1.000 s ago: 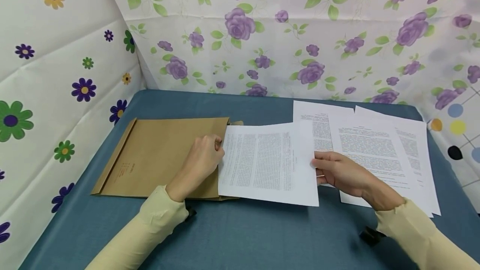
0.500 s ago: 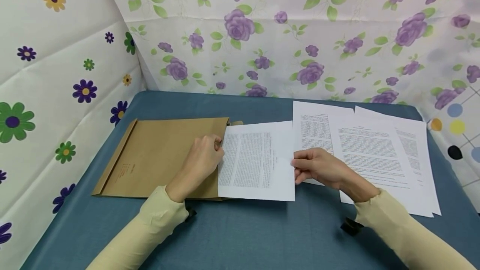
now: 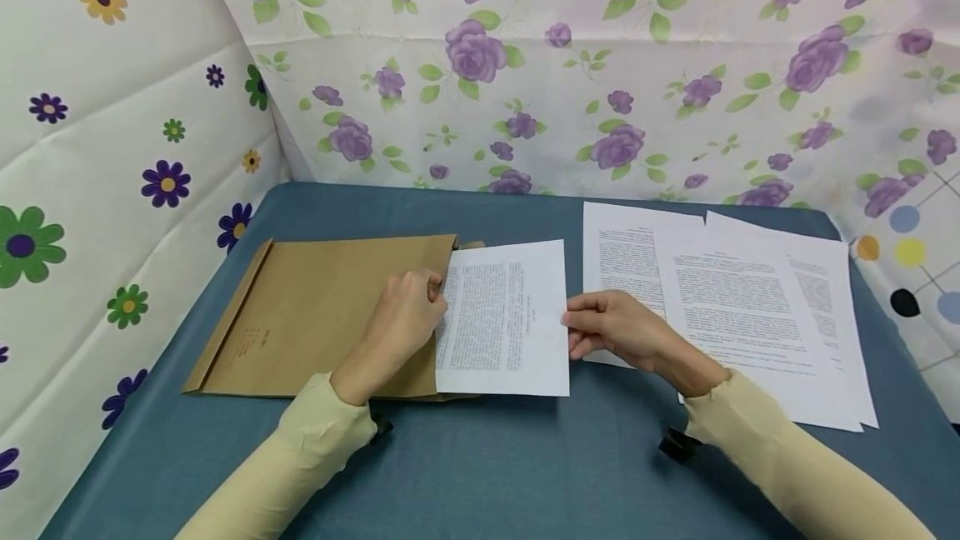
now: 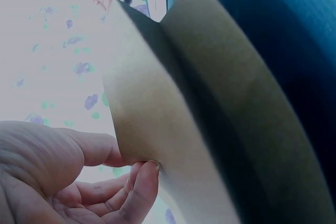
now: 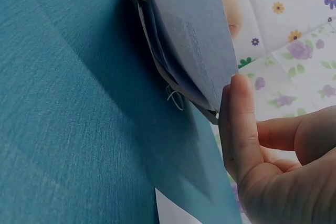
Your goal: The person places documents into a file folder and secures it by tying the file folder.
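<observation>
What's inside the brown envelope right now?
Printed paper, pinched at its outer edge by the right hand, is partway inside the brown envelope. Its inner end, and anything deeper, is hidden by the envelope's upper panel.

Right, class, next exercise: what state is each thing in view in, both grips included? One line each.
Brown envelope: mouth open.
Printed paper: partly inside the envelope.
Left grip: pinching the envelope's mouth edge.
Right grip: holding the paper's outer edge.
Loose sheets: overlapping, printed side up.
Blue cloth: spread under the envelope and sheets.
</observation>
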Demonstrator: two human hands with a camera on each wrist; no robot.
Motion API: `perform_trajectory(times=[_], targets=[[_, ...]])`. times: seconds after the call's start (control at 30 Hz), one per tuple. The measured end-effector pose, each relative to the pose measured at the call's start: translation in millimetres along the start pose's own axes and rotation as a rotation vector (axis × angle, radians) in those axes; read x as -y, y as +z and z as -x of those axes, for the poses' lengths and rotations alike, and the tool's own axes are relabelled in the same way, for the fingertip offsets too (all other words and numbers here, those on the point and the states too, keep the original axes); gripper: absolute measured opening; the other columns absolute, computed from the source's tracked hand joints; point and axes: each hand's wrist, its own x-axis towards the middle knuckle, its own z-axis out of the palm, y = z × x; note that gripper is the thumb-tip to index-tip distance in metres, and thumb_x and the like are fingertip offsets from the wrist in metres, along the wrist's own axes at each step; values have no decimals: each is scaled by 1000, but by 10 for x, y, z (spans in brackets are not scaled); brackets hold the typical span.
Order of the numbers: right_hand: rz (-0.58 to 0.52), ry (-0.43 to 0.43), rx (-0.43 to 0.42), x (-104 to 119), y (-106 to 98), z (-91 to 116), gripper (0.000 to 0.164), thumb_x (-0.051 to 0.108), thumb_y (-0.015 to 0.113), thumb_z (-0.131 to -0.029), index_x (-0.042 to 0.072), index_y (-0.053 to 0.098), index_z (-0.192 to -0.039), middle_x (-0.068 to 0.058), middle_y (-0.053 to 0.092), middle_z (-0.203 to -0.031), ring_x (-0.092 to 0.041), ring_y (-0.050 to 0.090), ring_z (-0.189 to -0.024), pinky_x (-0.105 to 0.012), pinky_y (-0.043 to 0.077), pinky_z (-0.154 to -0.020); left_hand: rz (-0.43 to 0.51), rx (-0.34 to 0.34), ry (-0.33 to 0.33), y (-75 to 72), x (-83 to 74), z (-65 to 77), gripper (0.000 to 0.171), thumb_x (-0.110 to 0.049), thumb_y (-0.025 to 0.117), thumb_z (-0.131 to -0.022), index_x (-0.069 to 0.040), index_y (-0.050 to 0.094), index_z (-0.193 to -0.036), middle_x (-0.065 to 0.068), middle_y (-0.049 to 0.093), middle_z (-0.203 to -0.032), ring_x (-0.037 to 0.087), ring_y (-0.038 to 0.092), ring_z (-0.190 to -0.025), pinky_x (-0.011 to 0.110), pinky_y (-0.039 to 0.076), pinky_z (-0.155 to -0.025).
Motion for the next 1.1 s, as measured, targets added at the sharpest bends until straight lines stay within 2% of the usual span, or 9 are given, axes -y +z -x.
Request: perform_trajectory(times=[0.2, 1.1], targets=[[2, -1, -38, 1, 75, -90, 33, 10, 60, -104, -13, 59, -127, -21, 69, -95, -21, 70, -76, -34, 61, -75, 2, 7, 4, -4, 0, 0, 25, 4, 61, -92, 9, 70, -114, 12, 66, -90, 20, 56, -70, 28, 43, -57], [-38, -14, -13, 13, 486, -461, 29, 8, 63, -102, -12, 63, -123, -20, 70, -92, -21, 71, -74, -33, 61, -71, -3, 3, -11, 0, -16, -4, 24, 4, 62, -92, 9, 71, -114, 12, 64, -88, 21, 57, -70, 27, 41, -56]])
